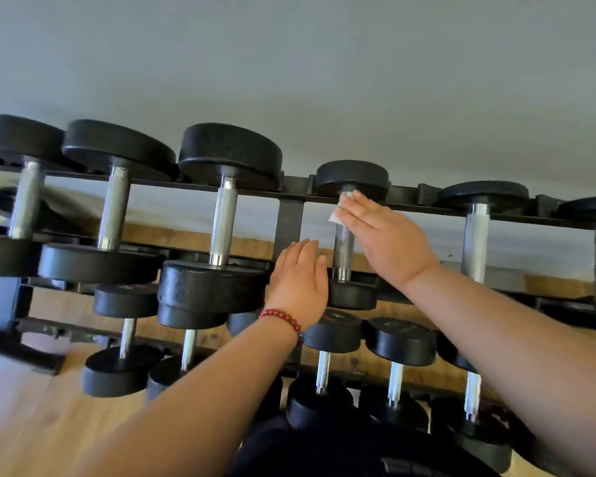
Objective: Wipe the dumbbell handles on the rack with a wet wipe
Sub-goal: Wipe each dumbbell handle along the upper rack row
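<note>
The right hand (382, 242), fingers straight, presses the wet wipe (335, 217) onto the far end of a top-row dumbbell handle (344, 249) on the rack (289, 218), while the left hand (298, 284) lies flat just left of it, likely steadying.

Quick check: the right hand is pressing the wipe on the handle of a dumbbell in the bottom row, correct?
Not the bottom row. The head view shows the right hand pressing the wipe on the handle of a dumbbell in the top row.
</note>
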